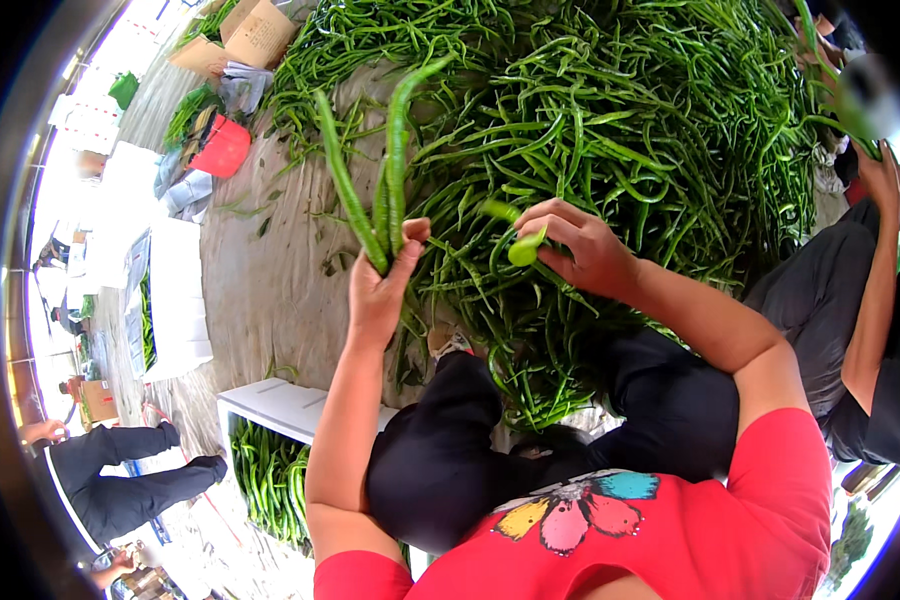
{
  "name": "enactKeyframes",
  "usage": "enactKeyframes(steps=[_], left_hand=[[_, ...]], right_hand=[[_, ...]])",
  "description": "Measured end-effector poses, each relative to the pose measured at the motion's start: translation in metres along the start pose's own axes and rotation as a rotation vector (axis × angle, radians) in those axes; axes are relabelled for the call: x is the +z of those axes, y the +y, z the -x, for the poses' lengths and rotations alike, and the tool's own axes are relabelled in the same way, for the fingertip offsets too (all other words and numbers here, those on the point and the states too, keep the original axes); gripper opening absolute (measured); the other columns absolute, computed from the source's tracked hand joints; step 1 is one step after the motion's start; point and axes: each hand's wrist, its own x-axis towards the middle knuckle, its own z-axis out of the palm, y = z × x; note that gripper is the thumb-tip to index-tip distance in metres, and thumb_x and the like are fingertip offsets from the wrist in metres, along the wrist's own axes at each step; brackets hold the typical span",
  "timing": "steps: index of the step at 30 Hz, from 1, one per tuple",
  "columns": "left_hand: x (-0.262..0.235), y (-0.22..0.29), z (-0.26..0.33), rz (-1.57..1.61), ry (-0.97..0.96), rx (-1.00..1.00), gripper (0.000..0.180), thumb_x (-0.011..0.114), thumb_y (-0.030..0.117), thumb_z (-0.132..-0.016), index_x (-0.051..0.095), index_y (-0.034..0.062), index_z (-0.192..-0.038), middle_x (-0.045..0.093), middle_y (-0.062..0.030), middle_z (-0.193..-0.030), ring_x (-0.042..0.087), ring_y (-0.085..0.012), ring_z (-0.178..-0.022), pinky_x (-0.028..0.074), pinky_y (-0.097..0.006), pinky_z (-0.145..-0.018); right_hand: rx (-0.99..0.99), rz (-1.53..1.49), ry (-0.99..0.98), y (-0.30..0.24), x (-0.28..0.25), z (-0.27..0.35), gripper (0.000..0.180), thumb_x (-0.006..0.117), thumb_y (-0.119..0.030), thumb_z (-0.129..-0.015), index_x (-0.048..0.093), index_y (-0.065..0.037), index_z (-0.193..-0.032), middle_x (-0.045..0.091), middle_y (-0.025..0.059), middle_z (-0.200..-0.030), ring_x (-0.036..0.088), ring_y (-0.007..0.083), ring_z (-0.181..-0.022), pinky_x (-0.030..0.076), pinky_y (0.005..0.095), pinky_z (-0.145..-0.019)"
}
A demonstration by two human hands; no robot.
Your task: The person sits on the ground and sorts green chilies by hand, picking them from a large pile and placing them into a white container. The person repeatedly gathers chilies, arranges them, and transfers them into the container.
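Several long green chili peppers (pixel 397 150) stand up out of my left hand (pixel 382 285), whose fingers are wrapped round their lower ends. My right hand (pixel 582 245), a little to the right, is closed on another green chili pepper (pixel 526 250); it is blurred and partly hidden by the fingers. Both hands are raised over the near edge of a large heap of long green chili peppers (pixel 610 130), which spreads across the far middle and right.
A white foam box (pixel 295 408) holding chili peppers stands by my left leg. Farther left are another white box (pixel 180 300), a red bucket (pixel 222 146) and a cardboard box (pixel 255 35). A co-worker's hand (pixel 880 180) is at the right; another person's legs (pixel 130 480) show at lower left.
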Motion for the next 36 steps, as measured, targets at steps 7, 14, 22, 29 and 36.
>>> enactKeyframes(steps=[7, 14, 22, 29, 36], left_hand=[[0.003, -0.066, -0.008, 0.227, -0.382, -0.307, 0.034, 0.057, 0.018, -0.093, 0.054, 0.0008, -0.122, 0.061, -0.0094, -0.115, 0.058, -0.0143, -0.104, 0.044, -0.028, -0.090], [-0.027, -0.115, -0.008, 0.442, -0.090, -0.304, 0.014, 0.063, 0.011, -0.088, 0.056, 0.0019, -0.097, 0.063, -0.0069, -0.090, 0.059, -0.0144, -0.076, 0.048, -0.029, -0.072], [-0.062, -0.136, -0.023, 0.421, 0.333, -0.344, 0.035, 0.068, 0.007, -0.082, 0.053, 0.0014, -0.113, 0.059, -0.0028, -0.084, 0.056, -0.0110, -0.068, 0.044, -0.024, -0.064], [-0.071, -0.105, -0.025, 0.231, 0.330, -0.155, 0.010, 0.064, 0.005, -0.083, 0.058, 0.0030, -0.091, 0.061, -0.0039, -0.091, 0.054, -0.0100, -0.078, 0.041, -0.024, -0.067], [-0.064, -0.120, 0.003, 0.137, -0.175, -0.367, 0.021, 0.062, 0.002, -0.084, 0.060, 0.0005, -0.105, 0.066, -0.0036, -0.099, 0.058, -0.0083, -0.087, 0.045, -0.023, -0.076]], right_hand=[[0.465, -0.656, 0.027, -0.011, 0.019, -0.050, 0.011, 0.057, -0.001, -0.089, 0.054, -0.001, -0.100, 0.059, 0.0048, -0.093, 0.061, 0.0118, -0.086, 0.054, 0.0249, -0.076], [0.782, -0.822, -0.450, 0.120, 0.069, -0.109, 0.027, 0.059, -0.022, -0.092, 0.059, -0.003, -0.112, 0.065, 0.0040, -0.093, 0.062, 0.0103, -0.084, 0.052, 0.0264, -0.074], [0.443, 0.909, -0.503, 0.274, 0.103, -0.071, 0.019, 0.061, -0.022, -0.083, 0.062, -0.012, -0.099, 0.059, 0.0079, -0.097, 0.056, 0.0266, -0.094, 0.044, 0.0411, -0.086], [-0.045, 0.551, -0.405, 0.142, 0.067, -0.079, 0.025, 0.068, -0.010, -0.074, 0.063, -0.013, -0.098, 0.055, 0.0033, -0.079, 0.056, 0.0220, -0.077, 0.043, 0.0369, -0.074], [-0.028, 0.314, -0.484, 0.070, 0.063, -0.073, 0.022, 0.070, -0.017, -0.075, 0.062, -0.012, -0.095, 0.055, 0.0019, -0.082, 0.055, 0.0224, -0.082, 0.044, 0.0346, -0.080]])
